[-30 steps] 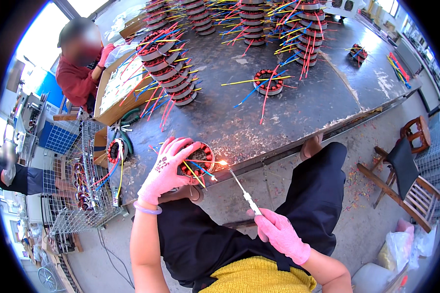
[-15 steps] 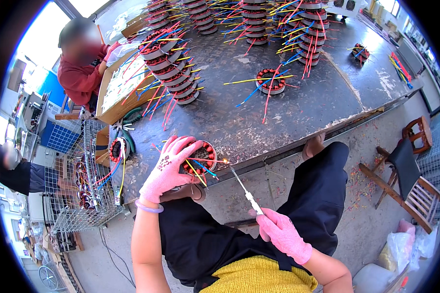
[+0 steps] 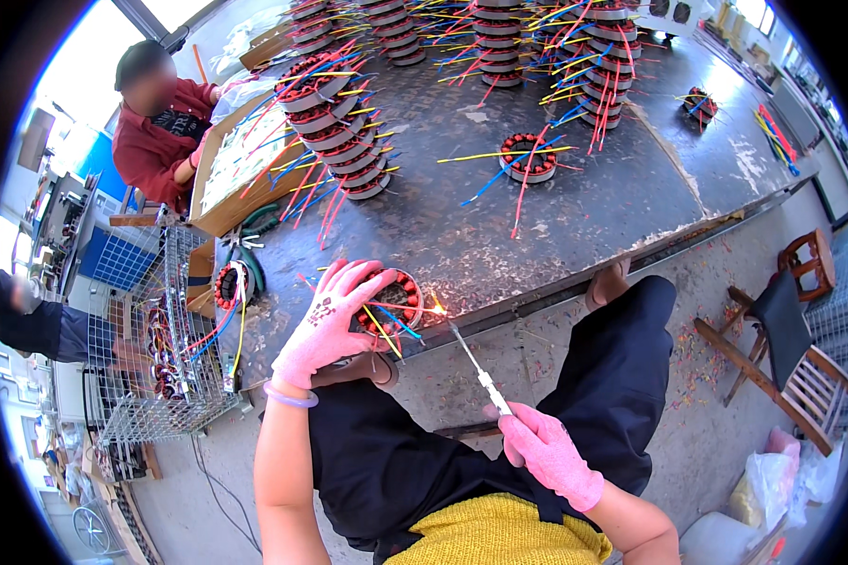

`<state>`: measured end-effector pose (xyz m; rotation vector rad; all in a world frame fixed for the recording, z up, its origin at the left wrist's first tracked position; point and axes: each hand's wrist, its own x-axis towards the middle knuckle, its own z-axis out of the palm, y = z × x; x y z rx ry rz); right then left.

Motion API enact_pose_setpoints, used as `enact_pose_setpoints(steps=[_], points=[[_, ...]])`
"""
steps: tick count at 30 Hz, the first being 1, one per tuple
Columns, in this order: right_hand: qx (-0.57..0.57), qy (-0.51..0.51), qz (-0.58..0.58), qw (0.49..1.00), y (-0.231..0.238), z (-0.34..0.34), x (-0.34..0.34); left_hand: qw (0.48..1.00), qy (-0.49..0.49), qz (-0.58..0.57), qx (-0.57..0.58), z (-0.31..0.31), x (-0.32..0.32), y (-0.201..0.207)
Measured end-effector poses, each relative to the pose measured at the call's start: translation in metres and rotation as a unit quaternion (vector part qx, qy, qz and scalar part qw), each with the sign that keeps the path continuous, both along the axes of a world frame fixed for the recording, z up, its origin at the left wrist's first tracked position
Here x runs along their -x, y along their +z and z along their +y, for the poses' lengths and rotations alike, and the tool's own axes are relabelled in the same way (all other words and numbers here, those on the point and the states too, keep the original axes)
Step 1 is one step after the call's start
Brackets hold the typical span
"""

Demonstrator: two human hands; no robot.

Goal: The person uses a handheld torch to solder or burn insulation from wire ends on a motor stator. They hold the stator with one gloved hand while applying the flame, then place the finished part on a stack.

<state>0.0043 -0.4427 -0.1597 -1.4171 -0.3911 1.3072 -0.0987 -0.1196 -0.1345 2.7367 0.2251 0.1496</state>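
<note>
At the table's near edge lies a motor stator (image 3: 402, 287), a ring with red windings and red, yellow and blue wires. My left hand (image 3: 325, 325), in a pink glove, grips its left side, hiding that part of the ring. A red wire runs rightward from the stator, and its end is in a bright orange flame (image 3: 438, 309). My right hand (image 3: 548, 452), also gloved in pink, is closed around a long-necked lighter (image 3: 488, 381) with a white body and thin metal neck. The lighter's tip points up-left at the flame.
Stacks of wired stators (image 3: 334, 127) stand across the dark table (image 3: 424, 207); a single stator (image 3: 528, 158) lies mid-table. At left are another stator (image 3: 231, 285), pliers (image 3: 252, 259), a cardboard box (image 3: 226, 202) and a wire basket (image 3: 165, 377). A co-worker (image 3: 155, 141) sits beyond.
The flame at the red wire's end has grown larger and brighter. Both hands keep nearly the same places. The co-worker at the far left has shifted posture and lowered a hand.
</note>
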Motion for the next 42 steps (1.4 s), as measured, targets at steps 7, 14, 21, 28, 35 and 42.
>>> enact_pose_setpoints(steps=[7, 14, 21, 28, 35, 42], points=[[0.010, -0.004, 0.023, 1.000, 0.007, 0.003, 0.000, 1.000, -0.001, -0.008, -0.009, 0.000, 0.002, 0.000], [-0.007, -0.027, 0.060, 0.998, 0.002, 0.000, 0.001, 1.000, 0.002, 0.000, -0.005, -0.001, 0.001, 0.000], [-0.005, 0.006, -0.009, 1.000, 0.002, 0.002, -0.001, 1.000, -0.001, -0.007, -0.003, 0.001, 0.001, -0.003], [-0.006, 0.005, -0.020, 1.000, 0.001, 0.000, -0.002, 1.000, -0.007, 0.002, -0.002, 0.001, 0.000, 0.000], [0.008, 0.011, 0.003, 1.000, 0.008, 0.003, -0.003, 1.000, -0.004, 0.001, 0.001, 0.001, 0.001, -0.001], [-0.002, 0.005, 0.005, 1.000, 0.000, 0.000, -0.001, 1.000, -0.002, 0.001, -0.003, 0.000, 0.000, -0.002]])
